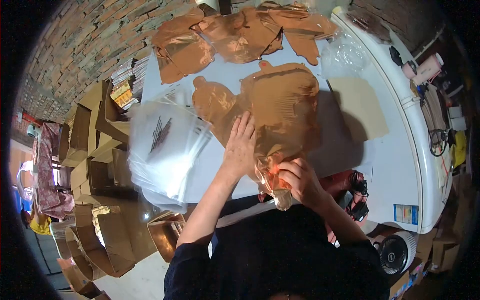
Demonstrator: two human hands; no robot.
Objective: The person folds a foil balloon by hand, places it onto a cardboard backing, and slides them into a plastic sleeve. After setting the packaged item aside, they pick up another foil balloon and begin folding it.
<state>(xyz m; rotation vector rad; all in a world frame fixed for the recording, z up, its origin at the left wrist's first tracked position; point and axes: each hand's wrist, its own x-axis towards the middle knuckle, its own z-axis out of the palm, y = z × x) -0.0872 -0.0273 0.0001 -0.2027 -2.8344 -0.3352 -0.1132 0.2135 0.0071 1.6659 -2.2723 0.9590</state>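
A copper-coloured foil balloon, partly puffed up, lies in front of me on the white table. My left hand rests against its left side with the fingers stretched out flat. Bent fingers of my right hand grip the crumpled lower end of the balloon near the table's front edge. A shiny tail of foil hangs below that hand. Beside my left fingertips is a flatter copper foil piece, partly covered by the puffed balloon.
Several flat copper foil balloons lie along the table's far side. Clear plastic bags are stacked at the left, with crumpled clear plastic at the back right. Cardboard boxes stand left of the table. A fan is at the lower right.
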